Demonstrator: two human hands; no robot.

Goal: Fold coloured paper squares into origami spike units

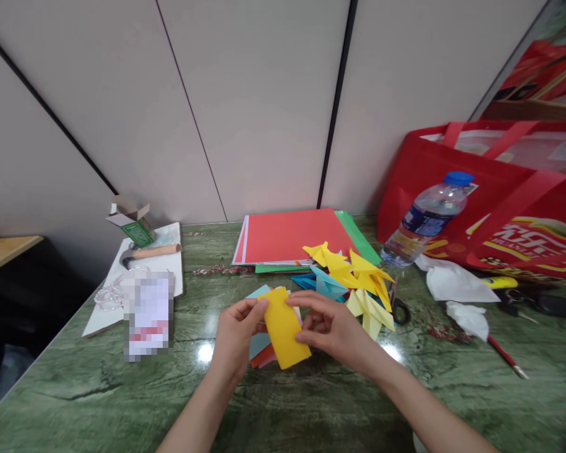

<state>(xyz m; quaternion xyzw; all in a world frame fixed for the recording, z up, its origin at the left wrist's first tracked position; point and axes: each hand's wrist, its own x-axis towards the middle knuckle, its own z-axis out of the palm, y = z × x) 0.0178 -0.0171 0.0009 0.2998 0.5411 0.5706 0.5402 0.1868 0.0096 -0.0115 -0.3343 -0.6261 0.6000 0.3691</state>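
Observation:
A folded yellow paper (287,333), shaped as a tall rectangle, is held up between both hands. My left hand (239,327) pinches its upper left edge between thumb and fingers. On the other side, my right hand (325,324) has its thumb at the right edge and its index finger near the top corner. Beneath the folded paper lie loose coloured sheets (260,345), partly hidden by it and by my hands. Just beyond my right hand is a heap of folded paper pieces, with yellow ones (342,267), a pale yellow one (370,308) and a light blue one (327,284).
A stack of red paper (297,236) lies at the back. Right of it stand a tilted water bottle (427,220) and a red bag (514,207). Scissors (400,309), tissue (469,318) and a red pen (507,357) lie right. At left, a white board (104,318) holds a small box (136,228).

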